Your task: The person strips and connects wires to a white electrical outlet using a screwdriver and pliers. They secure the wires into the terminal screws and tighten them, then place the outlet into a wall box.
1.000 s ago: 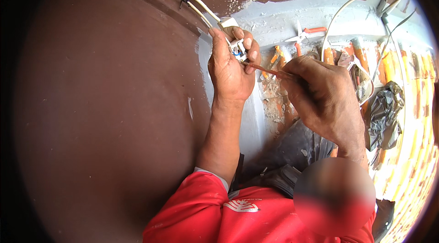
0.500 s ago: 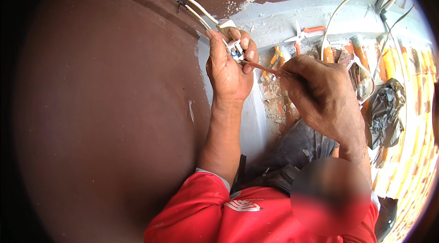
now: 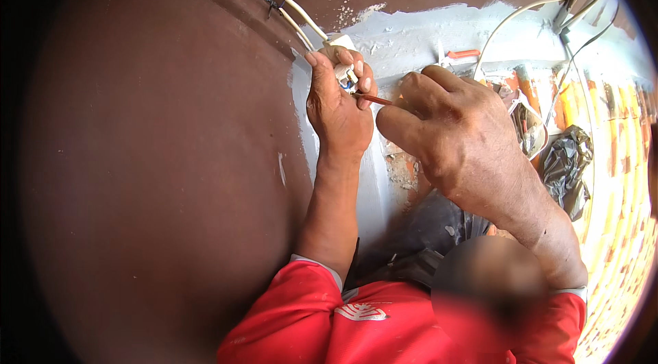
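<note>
My left hand (image 3: 340, 114) is closed round a small white electrical fitting (image 3: 345, 76), with a bit of blue showing inside it. A white square piece (image 3: 339, 41) shows just above the fingers, beside the cream cable (image 3: 305, 18) that comes down from the upper left. Pinched in my right hand (image 3: 456, 134) is a thin screwdriver with a reddish shaft (image 3: 375, 99). Its tip reaches the lower end of the fitting, by my left fingertips. The screwdriver's handle is hidden by my right hand.
A brown wall (image 3: 171, 158) fills the left side. Red-handled cutters (image 3: 462, 54) lie on the grey-white ledge beyond my right hand. A crumpled black plastic bag (image 3: 567, 162) rests on orange roof tiles (image 3: 620, 179) at right. A loose pale cable (image 3: 524, 7) arches above them.
My right hand has moved left, closer to my left hand, and turned so its back shows more. It now covers part of the cutters. The screwdriver tip stays at the fitting.
</note>
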`<state>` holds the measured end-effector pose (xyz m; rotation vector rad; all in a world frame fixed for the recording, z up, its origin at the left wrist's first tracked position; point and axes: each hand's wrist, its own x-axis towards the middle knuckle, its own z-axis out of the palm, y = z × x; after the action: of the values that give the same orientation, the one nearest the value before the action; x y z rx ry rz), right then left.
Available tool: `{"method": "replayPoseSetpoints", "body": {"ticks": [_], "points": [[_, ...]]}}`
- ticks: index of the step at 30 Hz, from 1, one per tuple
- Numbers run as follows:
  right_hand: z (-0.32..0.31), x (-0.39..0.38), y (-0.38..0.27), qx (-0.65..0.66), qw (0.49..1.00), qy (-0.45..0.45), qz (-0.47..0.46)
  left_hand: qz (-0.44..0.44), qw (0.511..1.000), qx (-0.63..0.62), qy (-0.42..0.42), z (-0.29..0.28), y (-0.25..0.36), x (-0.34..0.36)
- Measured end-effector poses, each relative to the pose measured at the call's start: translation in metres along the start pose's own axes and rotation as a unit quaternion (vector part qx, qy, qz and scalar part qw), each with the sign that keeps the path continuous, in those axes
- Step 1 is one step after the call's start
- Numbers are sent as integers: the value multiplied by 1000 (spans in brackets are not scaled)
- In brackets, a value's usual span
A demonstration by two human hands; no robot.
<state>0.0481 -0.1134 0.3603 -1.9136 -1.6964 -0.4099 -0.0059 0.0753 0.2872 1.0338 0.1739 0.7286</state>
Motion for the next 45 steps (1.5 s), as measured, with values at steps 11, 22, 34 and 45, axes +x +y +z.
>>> {"method": "replayPoseSetpoints", "body": {"ticks": [11,22,34,45], "points": [[-50,-39,12,-85,974,-149,146,-113,979,-157,-65,38,-78,-27],[-71,-110,43,-113,963,-164,180,-283,929,-218,-100,87,-147,-60],[-73,-100,61,-47,984,-122,119,-399,877,-264,-47,90,-137,-62],[-116,-90,54,65,945,-250,201,-402,872,-256,-113,85,-147,-64]]}}
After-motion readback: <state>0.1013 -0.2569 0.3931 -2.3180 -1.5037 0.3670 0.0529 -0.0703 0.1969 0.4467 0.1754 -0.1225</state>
